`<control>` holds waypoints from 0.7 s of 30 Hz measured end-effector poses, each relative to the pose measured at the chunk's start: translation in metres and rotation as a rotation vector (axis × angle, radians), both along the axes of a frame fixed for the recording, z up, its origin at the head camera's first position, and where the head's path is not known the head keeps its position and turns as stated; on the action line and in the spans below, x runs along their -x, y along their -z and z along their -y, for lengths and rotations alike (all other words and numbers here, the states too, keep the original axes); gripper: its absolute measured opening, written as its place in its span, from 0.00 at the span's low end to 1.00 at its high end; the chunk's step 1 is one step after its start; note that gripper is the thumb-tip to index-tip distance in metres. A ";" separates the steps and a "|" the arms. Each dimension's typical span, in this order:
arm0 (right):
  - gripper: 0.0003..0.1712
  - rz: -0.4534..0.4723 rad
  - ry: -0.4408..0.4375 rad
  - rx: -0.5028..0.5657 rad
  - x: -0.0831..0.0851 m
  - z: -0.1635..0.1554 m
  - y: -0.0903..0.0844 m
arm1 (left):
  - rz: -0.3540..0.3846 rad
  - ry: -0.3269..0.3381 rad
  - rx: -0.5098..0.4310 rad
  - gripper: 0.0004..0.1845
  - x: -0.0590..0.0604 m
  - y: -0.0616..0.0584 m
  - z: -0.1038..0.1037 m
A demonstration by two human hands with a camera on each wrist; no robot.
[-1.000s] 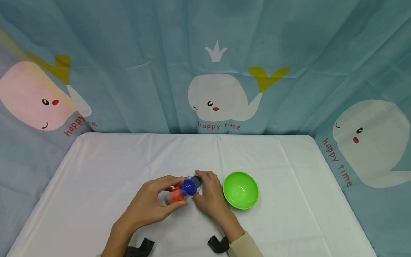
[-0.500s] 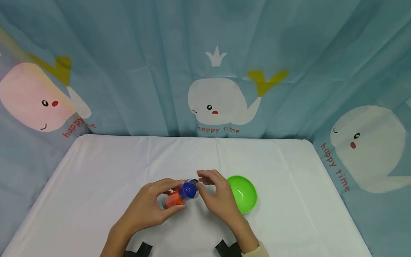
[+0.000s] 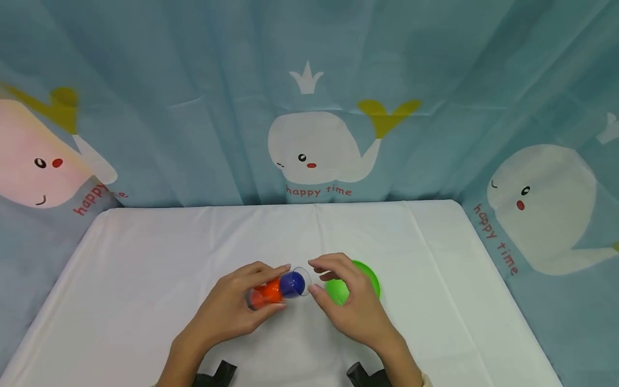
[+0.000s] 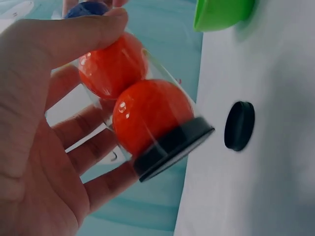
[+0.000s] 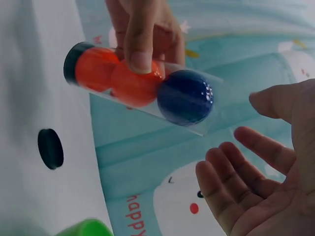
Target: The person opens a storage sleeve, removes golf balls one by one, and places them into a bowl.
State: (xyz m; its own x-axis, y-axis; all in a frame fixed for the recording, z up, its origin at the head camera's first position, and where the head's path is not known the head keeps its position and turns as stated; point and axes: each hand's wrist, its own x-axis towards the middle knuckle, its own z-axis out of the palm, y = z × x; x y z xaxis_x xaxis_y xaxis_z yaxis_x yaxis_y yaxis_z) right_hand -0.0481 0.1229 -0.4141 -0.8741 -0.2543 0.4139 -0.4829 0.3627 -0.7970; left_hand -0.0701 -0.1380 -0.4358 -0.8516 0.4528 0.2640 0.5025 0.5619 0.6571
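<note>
My left hand [image 3: 237, 301] grips a clear tube [image 4: 162, 64] between thumb and fingers, above the table. Two orange balls [image 5: 135, 82] and a blue ball [image 5: 186, 97] sit in a row inside it. A black cap [image 4: 172, 147] closes the tube's end nearer my left palm; the other end, by the blue ball, is uncovered and faces right. Just off that end is my right hand [image 3: 355, 301], fingers spread and slightly bent, holding nothing. A second black cap [image 5: 50, 149] lies on the table; it is hidden in the head view.
A green bowl [image 3: 372, 275] stands on the white-covered table [image 3: 425, 301], partly behind my right hand. Blue curtains [image 3: 217, 134] printed with whales enclose the table at the back and sides. Black mounts [image 3: 217, 374] show by both wrists.
My right hand has drawn back to the right from beside the tube's end and the dark cap. The tube has tipped more sideways, its uncovered end now facing right.
</note>
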 end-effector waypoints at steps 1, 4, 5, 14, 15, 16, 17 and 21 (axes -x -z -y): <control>0.21 -0.016 -0.004 0.002 0.001 -0.001 -0.001 | 0.006 0.004 0.004 0.34 0.001 -0.001 -0.002; 0.21 -0.037 -0.016 0.012 0.003 -0.005 0.000 | 0.017 0.013 0.022 0.33 0.002 -0.003 -0.007; 0.21 -0.035 -0.024 0.015 0.004 -0.005 0.000 | 0.024 0.014 0.028 0.33 0.002 -0.003 -0.008; 0.16 0.025 -0.044 0.019 0.002 -0.008 0.000 | -0.002 0.017 0.030 0.34 0.000 -0.005 -0.008; 0.16 0.030 -0.046 0.022 0.001 -0.009 0.001 | -0.005 0.016 0.031 0.34 0.000 -0.005 -0.007; 0.16 0.033 -0.049 0.026 0.001 -0.009 0.001 | -0.008 0.015 0.031 0.34 0.000 -0.006 -0.007; 0.16 0.031 -0.049 0.028 0.002 -0.010 0.001 | -0.012 0.013 0.033 0.33 0.001 -0.006 -0.006; 0.19 0.040 -0.048 0.044 0.003 -0.013 -0.001 | -0.027 0.007 0.048 0.33 0.002 -0.008 -0.005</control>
State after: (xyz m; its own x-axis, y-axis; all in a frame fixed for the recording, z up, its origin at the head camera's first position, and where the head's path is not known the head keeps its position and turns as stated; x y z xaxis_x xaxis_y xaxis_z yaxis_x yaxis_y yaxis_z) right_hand -0.0510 0.1361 -0.4133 -0.8775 -0.2790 0.3901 -0.4661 0.3042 -0.8308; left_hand -0.0725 -0.1331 -0.4280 -0.8415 0.4710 0.2647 0.5234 0.5889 0.6158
